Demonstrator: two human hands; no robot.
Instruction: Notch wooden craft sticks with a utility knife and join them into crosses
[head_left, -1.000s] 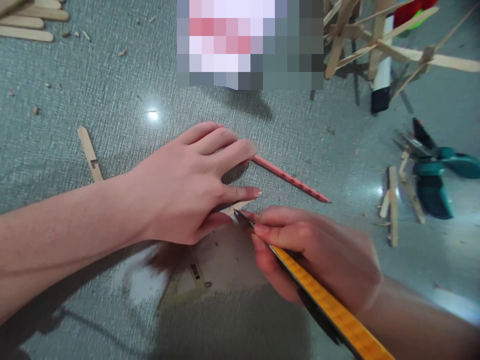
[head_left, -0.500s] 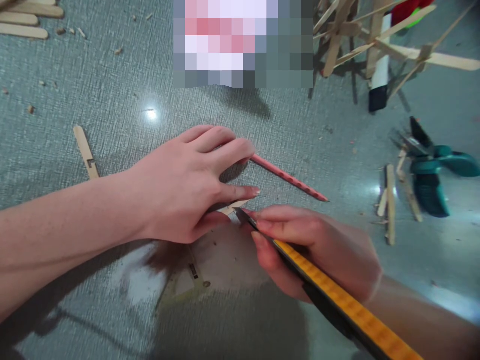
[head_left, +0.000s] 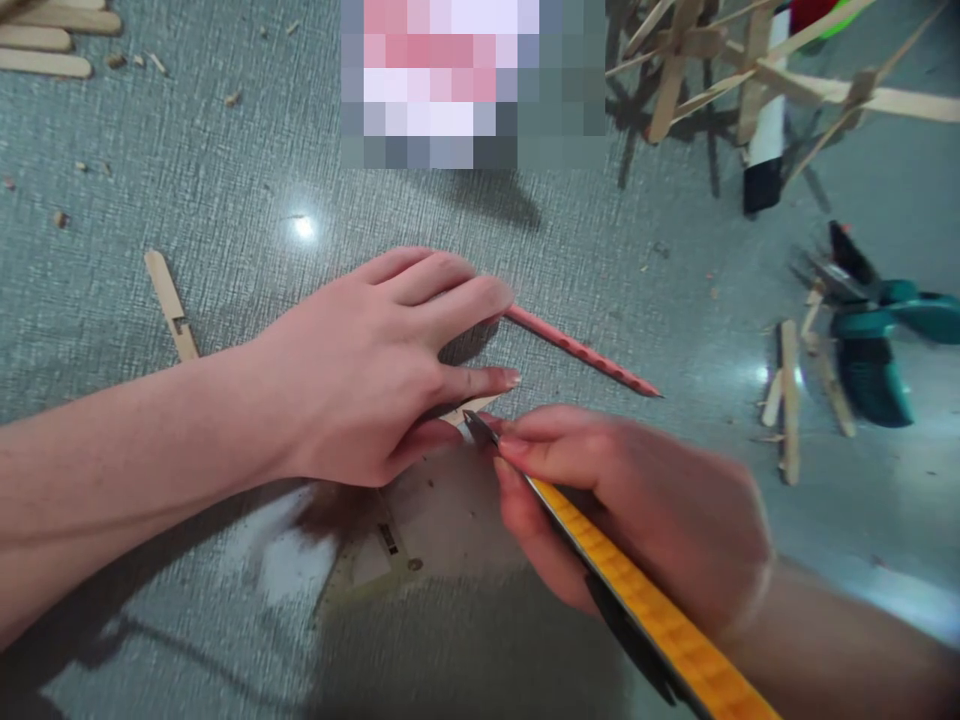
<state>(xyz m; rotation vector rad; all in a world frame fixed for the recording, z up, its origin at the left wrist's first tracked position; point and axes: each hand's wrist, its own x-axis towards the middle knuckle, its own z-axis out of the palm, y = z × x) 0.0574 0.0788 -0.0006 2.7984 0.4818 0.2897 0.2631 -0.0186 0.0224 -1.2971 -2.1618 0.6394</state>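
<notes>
The yellow cutter (head_left: 639, 592), lower right, has swung slightly leftward; the right hand (head_left: 645, 500) keeps its fingers closed around it. The blade stays at the wooden stick (head_left: 486, 402), mid-frame, so the work seems to remain at one spot. The left hand's (head_left: 375, 370) thumb and index finger, little apart, hold this stick. Beyond lies a pink pencil (head_left: 585, 352).

A grey, textured table (head_left: 247, 200) carries wooden sticks (head_left: 45, 65) at far left, a notched stick (head_left: 165, 287) nearer on the left, and a pink-red pencil (head_left: 581, 350) toward the middle. Green-handled pliers (head_left: 862, 322) lie at right, just beside stick pieces (head_left: 789, 400); small crumbs (head_left: 232, 98) dot the far left.
</notes>
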